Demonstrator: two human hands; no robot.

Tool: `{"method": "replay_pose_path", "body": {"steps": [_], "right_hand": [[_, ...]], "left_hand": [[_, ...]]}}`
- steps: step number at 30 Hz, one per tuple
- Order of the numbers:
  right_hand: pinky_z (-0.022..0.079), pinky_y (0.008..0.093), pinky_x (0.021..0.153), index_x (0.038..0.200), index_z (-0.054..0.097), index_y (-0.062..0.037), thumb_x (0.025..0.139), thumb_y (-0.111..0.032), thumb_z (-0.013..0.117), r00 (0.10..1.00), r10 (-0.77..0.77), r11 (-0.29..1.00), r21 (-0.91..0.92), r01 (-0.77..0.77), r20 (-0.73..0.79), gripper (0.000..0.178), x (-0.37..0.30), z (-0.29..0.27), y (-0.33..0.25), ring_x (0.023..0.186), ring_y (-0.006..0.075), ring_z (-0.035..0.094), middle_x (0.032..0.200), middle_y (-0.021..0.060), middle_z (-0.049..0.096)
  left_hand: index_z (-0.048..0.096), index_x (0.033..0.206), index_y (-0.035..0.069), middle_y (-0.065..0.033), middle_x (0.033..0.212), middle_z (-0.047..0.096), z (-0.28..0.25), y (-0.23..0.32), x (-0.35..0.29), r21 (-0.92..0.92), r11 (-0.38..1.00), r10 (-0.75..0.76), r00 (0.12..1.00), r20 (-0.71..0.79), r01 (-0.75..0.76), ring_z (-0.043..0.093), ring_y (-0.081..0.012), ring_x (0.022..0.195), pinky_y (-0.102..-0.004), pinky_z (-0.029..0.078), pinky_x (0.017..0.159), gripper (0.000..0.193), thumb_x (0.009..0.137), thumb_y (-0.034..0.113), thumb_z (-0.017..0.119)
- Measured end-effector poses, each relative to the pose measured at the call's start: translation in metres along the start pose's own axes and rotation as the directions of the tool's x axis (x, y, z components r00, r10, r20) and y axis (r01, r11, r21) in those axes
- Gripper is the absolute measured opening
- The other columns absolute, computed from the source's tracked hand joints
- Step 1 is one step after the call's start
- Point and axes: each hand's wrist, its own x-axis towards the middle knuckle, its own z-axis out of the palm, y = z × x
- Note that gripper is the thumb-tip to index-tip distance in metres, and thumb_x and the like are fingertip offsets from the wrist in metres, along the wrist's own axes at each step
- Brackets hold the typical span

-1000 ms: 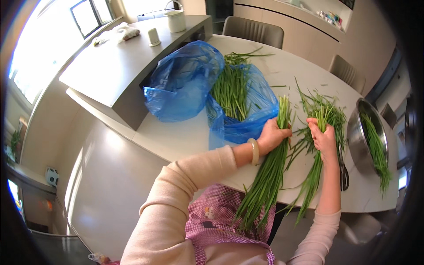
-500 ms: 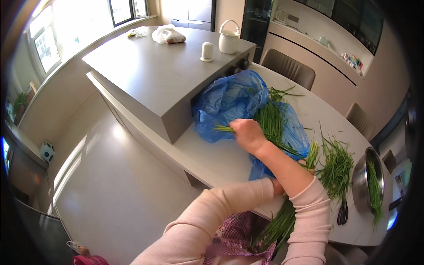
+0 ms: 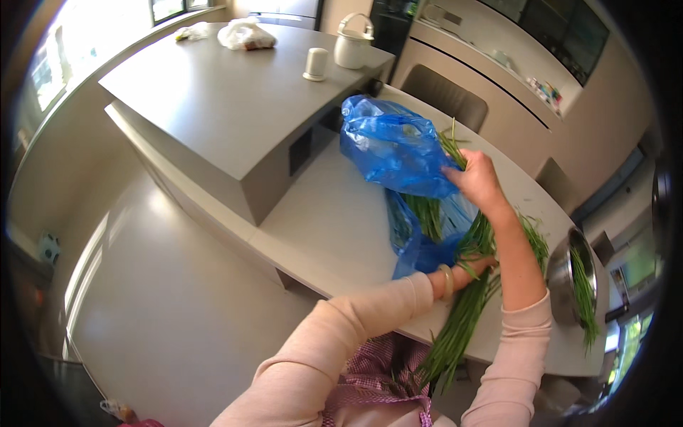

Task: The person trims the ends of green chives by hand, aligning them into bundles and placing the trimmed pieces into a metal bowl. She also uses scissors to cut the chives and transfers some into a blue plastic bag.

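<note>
My right hand (image 3: 475, 179) is closed on the edge of a crumpled blue plastic bag (image 3: 398, 146), pulling it up over the table. Long green chives (image 3: 427, 215) lie in and under the bag, and a few stalks poke out above my right hand. Below it, my left hand (image 3: 475, 270), with a bracelet at the wrist, is wrapped round a bunch of chives (image 3: 459, 334). Their leafy ends hang over the table's front edge towards my checked apron. My left fingers are partly hidden among the stalks. More chives (image 3: 533, 240) lie on the table behind my right forearm.
At the right, a steel bowl (image 3: 562, 285) has chives draped over its rim. A raised grey counter (image 3: 192, 92) stands to the left, bearing a white handled pot (image 3: 351, 51), a white cylinder (image 3: 316, 62) and a plastic bag (image 3: 245, 33). Chairs (image 3: 448, 94) line the far side.
My right hand has left the small bunch of stalks it held and moved right, taking hold of the blue bag. The bag is lifted and bunched to the right. My left hand keeps its bunch.
</note>
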Motion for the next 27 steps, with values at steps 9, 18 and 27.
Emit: {"method": "replay_pose_path", "body": {"steps": [9, 18, 27], "right_hand": [[0.045, 0.0280, 0.057, 0.089, 0.067, -0.0004, 0.081, -0.018, 0.071, 0.915, 0.274, 0.958, 0.169, -0.231, -0.298, 0.020, -0.078, -0.111, 0.100, 0.059, 0.0090, 0.054, 0.065, 0.0014, 0.061], [0.047, 0.0323, 0.051, 0.090, 0.067, -0.0032, 0.080, -0.037, 0.069, 0.836, 0.523, 0.829, 0.127, -0.544, 0.167, 0.035, -0.177, -0.071, 0.146, 0.050, 0.0174, 0.055, 0.066, 0.0094, 0.062], [0.051, 0.0358, 0.057, 0.073, 0.069, -0.0052, 0.077, -0.038, 0.064, 0.907, 0.418, 0.905, 0.102, -0.412, -0.043, 0.034, -0.197, -0.042, 0.189, 0.063, 0.0254, 0.066, 0.071, 0.0173, 0.066]], "left_hand": [[0.066, 0.095, 0.008, -0.0070, 0.080, 0.066, -0.014, 0.021, 0.002, -0.178, 0.935, -0.292, 0.951, 0.098, 0.306, 0.062, -0.0185, 0.064, -0.0318, 0.052, 0.058, 0.013, 0.087, 0.017, 0.062], [0.056, 0.117, 0.008, -0.0059, 0.115, 0.061, -0.015, 0.038, -0.026, -0.225, 0.974, 0.049, 0.962, 0.267, 0.013, 0.058, -0.0204, 0.102, -0.0375, 0.049, 0.091, 0.028, 0.093, 0.022, 0.060], [0.049, 0.125, 0.010, -0.0065, 0.122, 0.056, -0.027, 0.024, -0.012, -0.139, 0.984, 0.145, 0.946, 0.291, -0.108, 0.055, -0.0206, 0.109, -0.0376, 0.047, 0.096, 0.042, 0.088, 0.020, 0.067]]}}
